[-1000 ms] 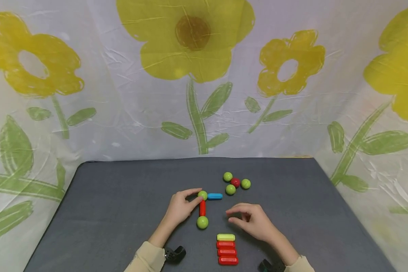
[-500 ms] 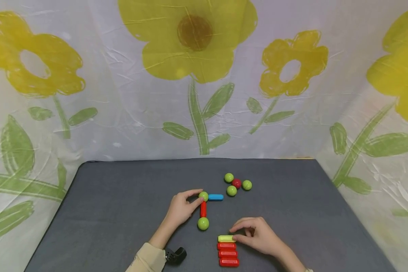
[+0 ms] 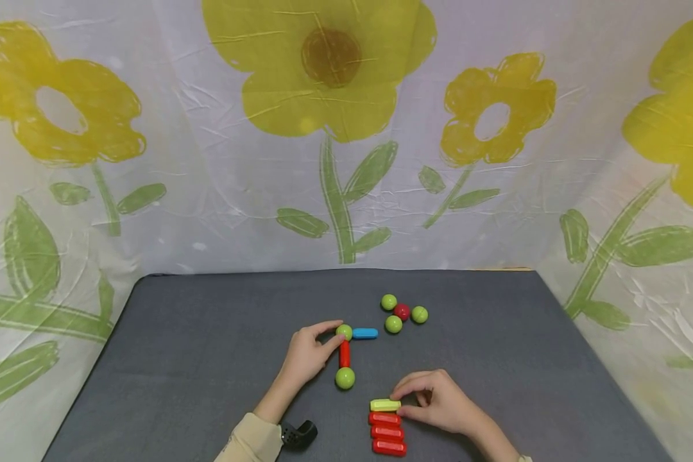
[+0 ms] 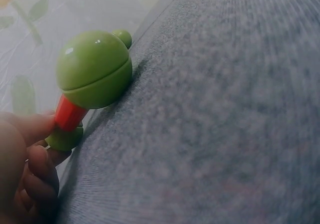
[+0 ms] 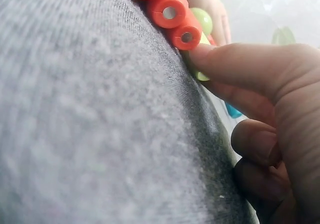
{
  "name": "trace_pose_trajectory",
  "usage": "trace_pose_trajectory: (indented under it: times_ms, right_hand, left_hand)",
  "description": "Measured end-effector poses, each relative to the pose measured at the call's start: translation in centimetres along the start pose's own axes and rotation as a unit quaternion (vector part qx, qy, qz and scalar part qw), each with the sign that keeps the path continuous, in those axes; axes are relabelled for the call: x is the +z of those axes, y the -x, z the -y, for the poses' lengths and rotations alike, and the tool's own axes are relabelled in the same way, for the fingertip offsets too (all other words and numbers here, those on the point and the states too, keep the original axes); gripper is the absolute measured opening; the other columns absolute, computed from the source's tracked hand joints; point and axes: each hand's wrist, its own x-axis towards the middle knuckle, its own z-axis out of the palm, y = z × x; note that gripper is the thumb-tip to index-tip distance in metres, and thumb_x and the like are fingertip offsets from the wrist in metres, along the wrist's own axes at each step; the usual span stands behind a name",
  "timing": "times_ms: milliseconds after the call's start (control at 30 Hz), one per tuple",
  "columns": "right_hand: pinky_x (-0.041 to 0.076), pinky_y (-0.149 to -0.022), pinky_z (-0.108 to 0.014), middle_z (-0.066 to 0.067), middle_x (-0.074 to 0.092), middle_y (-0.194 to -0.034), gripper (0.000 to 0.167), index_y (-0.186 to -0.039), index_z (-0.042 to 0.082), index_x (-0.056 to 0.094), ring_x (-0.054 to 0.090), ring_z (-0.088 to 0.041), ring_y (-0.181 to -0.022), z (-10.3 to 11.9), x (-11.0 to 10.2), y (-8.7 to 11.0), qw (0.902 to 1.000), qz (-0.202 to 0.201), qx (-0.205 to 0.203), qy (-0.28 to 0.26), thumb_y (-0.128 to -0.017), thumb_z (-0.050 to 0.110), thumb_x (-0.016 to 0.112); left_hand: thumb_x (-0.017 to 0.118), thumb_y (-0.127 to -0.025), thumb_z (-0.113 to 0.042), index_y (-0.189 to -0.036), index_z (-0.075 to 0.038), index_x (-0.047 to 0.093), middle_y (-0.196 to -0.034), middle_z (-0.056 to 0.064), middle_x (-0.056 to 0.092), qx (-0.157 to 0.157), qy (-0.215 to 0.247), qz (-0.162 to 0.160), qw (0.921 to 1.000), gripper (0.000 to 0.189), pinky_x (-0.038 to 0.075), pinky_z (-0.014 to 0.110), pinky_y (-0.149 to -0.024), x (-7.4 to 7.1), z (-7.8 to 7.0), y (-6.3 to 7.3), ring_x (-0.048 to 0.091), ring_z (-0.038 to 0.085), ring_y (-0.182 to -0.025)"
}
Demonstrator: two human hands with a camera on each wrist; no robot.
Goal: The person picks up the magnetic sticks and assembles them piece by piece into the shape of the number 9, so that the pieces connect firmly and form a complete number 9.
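Observation:
In the head view my left hand [image 3: 307, 353] pinches a green ball [image 3: 344, 331] between thumb and index finger. A blue rod [image 3: 365, 333] extends right from that ball, and a red rod [image 3: 344, 354] links it to a nearer green ball [image 3: 344, 378]. The left wrist view shows this nearer ball [image 4: 95, 69] large, with a seam around it. My right hand [image 3: 436, 401] pinches the right end of a yellow-green rod [image 3: 384, 405]. That rod lies at the far end of a row with three red rods [image 3: 388, 433]; the right wrist view shows their round, metal-centred ends.
Behind the blue rod, several green balls [image 3: 393, 325] cluster about a red ball [image 3: 402, 312]. The dark grey cloth-covered table [image 3: 208, 359] reaches back to a flower-printed curtain [image 3: 237, 224]. A black wrist device [image 3: 298, 435] sits by the left sleeve.
My right hand has moved toward me, from beside the ball-and-rod piece to the yellow-green rod, and its thumb and finger have come together on the rod's end. My left hand stays put.

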Motion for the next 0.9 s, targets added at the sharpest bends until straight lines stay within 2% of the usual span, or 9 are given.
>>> trace_pose_trajectory:
  times_ms: [200,400,533,667,900]
  right_hand:
    - [0.041,-0.047,-0.015,0.006,0.079,-0.107,0.016,-0.110,0.020,0.083,0.043,0.010,-0.056,0.0,0.0,-0.1,0.9999,-0.009,-0.008,0.013,-0.094,0.020,0.083]
    - [0.041,-0.046,-0.017,0.004,0.079,-0.105,0.017,-0.109,0.019,0.084,0.044,0.008,-0.056,-0.1,0.0,-0.9,0.9962,-0.065,-0.019,0.056,-0.093,0.015,0.084]
    - [0.040,-0.047,-0.018,0.004,0.080,-0.104,0.019,-0.108,0.020,0.084,0.043,0.007,-0.055,0.1,-0.1,-1.7,0.9917,-0.098,0.000,0.083,-0.090,0.013,0.086]
    - [0.040,-0.049,-0.018,0.005,0.079,-0.105,0.021,-0.108,0.021,0.084,0.043,0.005,-0.055,0.3,0.1,-2.6,0.9901,-0.105,0.019,0.091,-0.089,0.013,0.087]
    - [0.040,-0.049,-0.018,0.003,0.080,-0.106,0.021,-0.108,0.019,0.084,0.043,0.005,-0.054,0.3,0.6,-3.7,0.9912,-0.101,0.021,0.082,-0.089,0.013,0.087]
  left_hand:
    - [0.076,-0.101,-0.026,-0.136,-0.014,0.074,-0.045,-0.005,0.050,0.001,0.001,-0.002,1.0000,0.037,0.032,0.024,-0.038,0.0,0.1,0.0,0.040,0.006,-0.034]
    - [0.076,-0.101,-0.026,-0.136,-0.014,0.074,-0.045,-0.005,0.050,0.002,0.002,-0.001,1.0000,0.037,0.032,0.025,-0.038,0.0,0.2,-0.1,0.040,0.007,-0.034]
    - [0.076,-0.101,-0.027,-0.136,-0.014,0.074,-0.045,-0.005,0.050,0.002,0.001,-0.003,1.0000,0.038,0.033,0.025,-0.038,0.0,0.3,-0.1,0.041,0.007,-0.034]
    - [0.076,-0.100,-0.027,-0.136,-0.015,0.074,-0.046,-0.005,0.051,0.002,-0.001,-0.005,1.0000,0.038,0.033,0.025,-0.038,0.0,0.3,-0.1,0.042,0.007,-0.034]
    - [0.076,-0.101,-0.027,-0.136,-0.014,0.074,-0.046,-0.005,0.052,0.002,-0.001,-0.006,1.0000,0.038,0.034,0.026,-0.038,0.0,0.1,0.1,0.042,0.007,-0.035]
